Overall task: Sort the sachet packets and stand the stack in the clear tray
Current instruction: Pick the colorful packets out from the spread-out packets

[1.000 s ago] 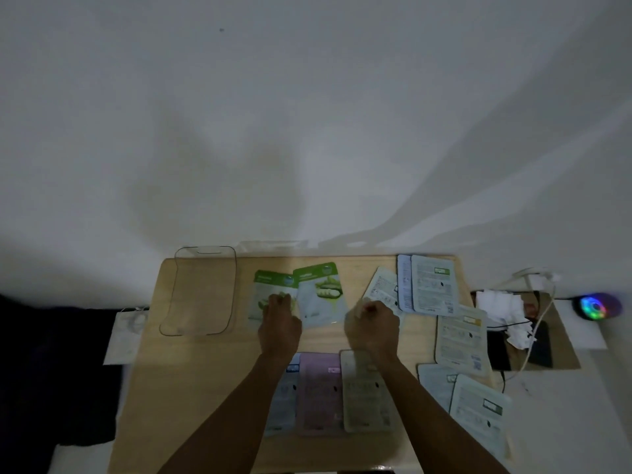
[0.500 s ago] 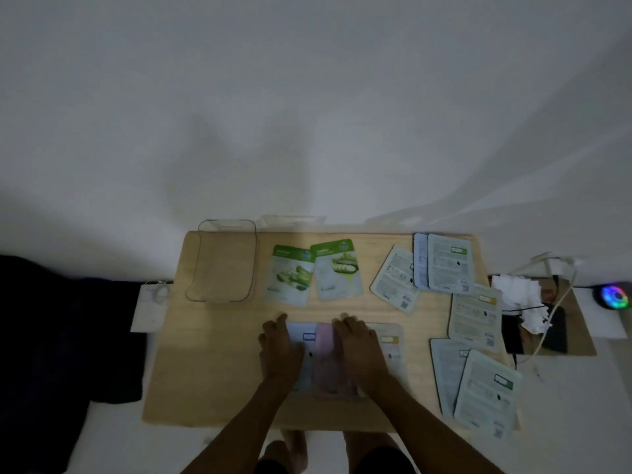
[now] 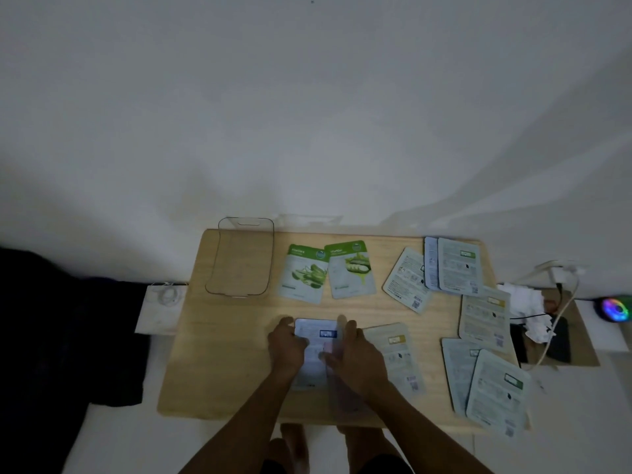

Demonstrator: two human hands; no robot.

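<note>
Twelve sachets, one tray

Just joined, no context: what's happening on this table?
A person is sorting sachet packets on a wooden table. Both hands are on the packets at the near edge: the left hand on a pale blue packet, the right hand on a pinkish one beside it. Two green packets and about eight more pale ones lie flat, unsorted. The clear tray at the far left holds nothing yet.
</note>
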